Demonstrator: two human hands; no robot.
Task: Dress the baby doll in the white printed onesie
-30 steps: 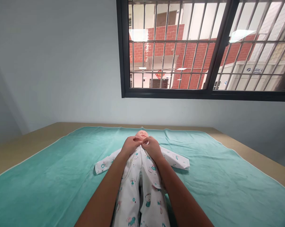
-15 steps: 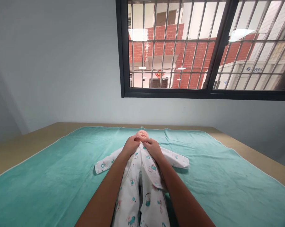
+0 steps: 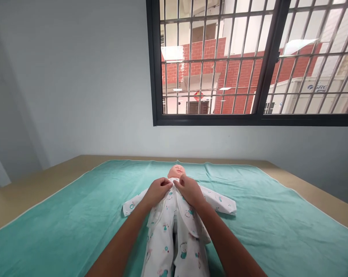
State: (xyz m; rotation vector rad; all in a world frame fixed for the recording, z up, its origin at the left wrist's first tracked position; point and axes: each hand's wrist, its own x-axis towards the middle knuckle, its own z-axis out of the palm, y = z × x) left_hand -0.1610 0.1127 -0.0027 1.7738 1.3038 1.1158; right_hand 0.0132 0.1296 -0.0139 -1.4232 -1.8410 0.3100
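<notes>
A baby doll (image 3: 176, 171) lies on its back, head at the far end, dressed in a white printed jacket (image 3: 188, 209) and matching trousers (image 3: 159, 246). Its sleeves stretch out to both sides. My left hand (image 3: 159, 191) pinches the jacket's front edge just below the doll's neck. Opposite it, my right hand (image 3: 190, 189) pinches the other front edge, a small gap between the two sets of fingertips. Lower down, the jacket fronts hang apart over the trousers. Any fastener at the collar is too small to make out.
A green cloth (image 3: 75, 215) with slight wrinkles covers most of the wooden tabletop (image 3: 49, 179). Behind the table stands a pale wall (image 3: 104, 96) with a dark-framed, barred window (image 3: 208, 120).
Both hands have come down from the doll's chin to the jacket's collar, and their fingers have closed on its front edges. The camera view has shifted slightly.
</notes>
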